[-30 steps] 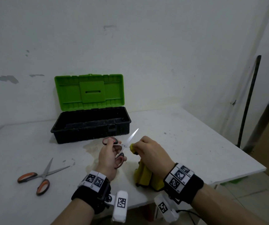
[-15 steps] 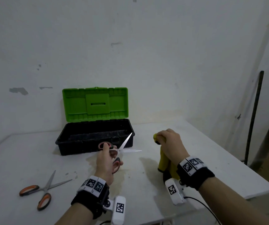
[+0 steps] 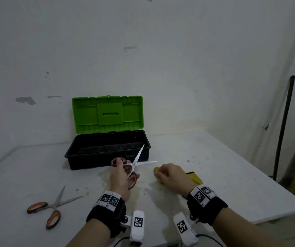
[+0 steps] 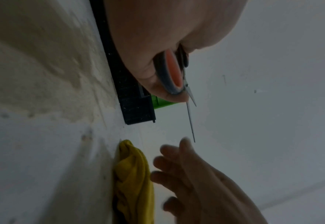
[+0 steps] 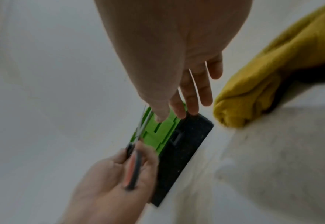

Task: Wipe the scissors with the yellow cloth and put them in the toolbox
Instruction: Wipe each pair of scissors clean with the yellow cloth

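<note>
**Cloth set down, scissors ready for the box**

Lowered since half a second ago, the yellow cloth (image 3: pixel 194 177) now lies bunched on the table (image 3: pixel 232 175); it was held upright in the right fist then, and a second ago it was pressed against the blades. Over it, the right hand (image 3: pixel 172 177) is seen with its fingers (image 4: pixel 169 163) loosened and spread, no longer closed on the fabric, though whether they brush it cannot be told from the blurred wrist views. Beside it, the held scissors (image 3: pixel 134 165) are gripped by the left hand (image 3: pixel 121 179), fingers curled through and around the orange-and-grey handles, blades parted and raised just in front of the toolbox (image 3: pixel 107 154), much as they were half a second ago.

Wiping of this pair is judged to be finished or paused. Left to be done: the blades are to be closed and the pair laid in the black tray, which stands open under its green lid (image 3: pixel 107 113) and appears to hold no scissors yet. A second pair of scissors (image 3: pixel 52 209) lies on the table to the left, apparently not yet wiped.
</note>
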